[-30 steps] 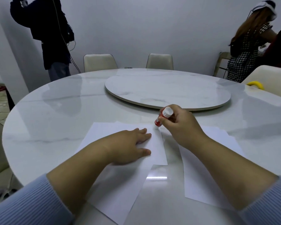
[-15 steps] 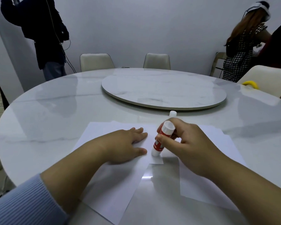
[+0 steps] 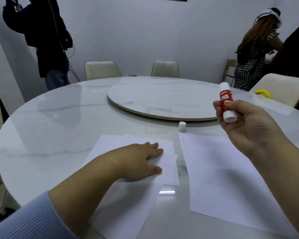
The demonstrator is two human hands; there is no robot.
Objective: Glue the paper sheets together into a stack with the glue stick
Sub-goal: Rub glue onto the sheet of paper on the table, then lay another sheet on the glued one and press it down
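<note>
My left hand (image 3: 138, 163) lies flat, fingers spread, on a pile of overlapping white paper sheets (image 3: 128, 195) at the near left of the table. A second lot of white sheets (image 3: 228, 180) lies to the right of it, apart from the first. My right hand (image 3: 247, 125) is raised above the right sheets and holds a red and white glue stick (image 3: 226, 100) upright between thumb and fingers. The stick's white cap (image 3: 182, 126) stands on the table just beyond the sheets.
The round white marble table (image 3: 50, 128) has a raised turntable (image 3: 160, 100) in its middle. Cream chairs (image 3: 101, 69) stand at the far side and right. One person stands at the back left (image 3: 43, 35), others at the back right (image 3: 255, 54). A yellow object (image 3: 263, 93) lies at the right edge.
My right hand has lifted the glue stick off the left pile and swung it up and to the right. The stick's tip now points upward. My left hand stays pressed on the paper.
</note>
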